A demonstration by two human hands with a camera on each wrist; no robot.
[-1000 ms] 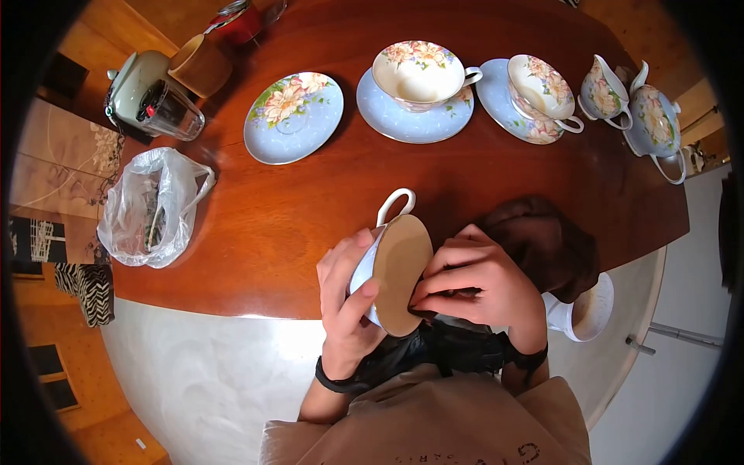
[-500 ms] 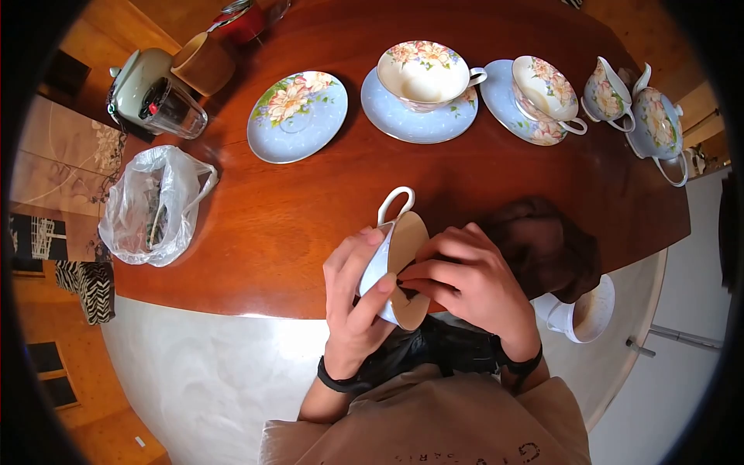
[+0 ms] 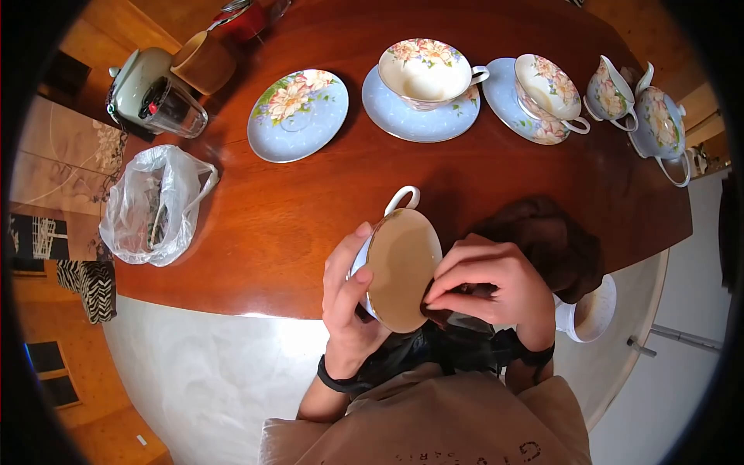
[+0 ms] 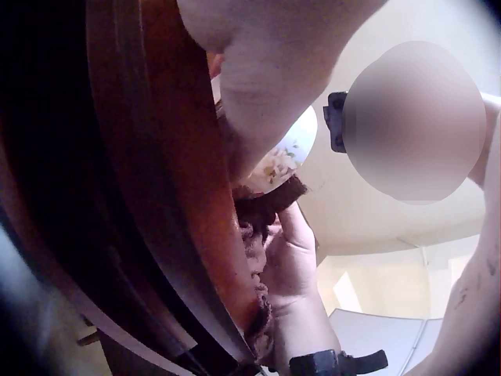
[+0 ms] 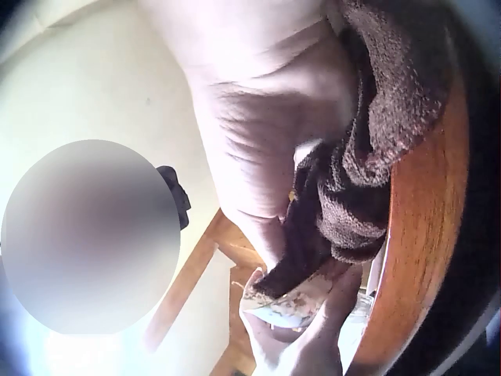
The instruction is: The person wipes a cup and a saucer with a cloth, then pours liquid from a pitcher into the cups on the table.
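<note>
1. The left hand [image 3: 346, 302] holds the light-blue cup [image 3: 403, 271], fingers curled around its outer side and thumb at the rim.
2. The cup lies directly against that hand, between both hands, near the table's near edge. It is tilted, its wide mouth facing the head camera and its handle pointing away from the person.
3. The right hand [image 3: 496, 287] pinches brown cloth [image 3: 554, 244] between thumb and fingers at the cup's right rim; the cloth's bulk bunches just beside that hand, on the table [image 3: 263, 209].
4. Farther out, across the table, stand a bare floral saucer [image 3: 298, 116], the middle teacup [image 3: 425, 74] and the right-hand teacup [image 3: 546, 85], each teacup on its own saucer, then a creamer [image 3: 610, 94] and a teapot [image 3: 661, 128].
5. Well apart to the left sits a translucent plastic bag [image 3: 155, 209].
</note>
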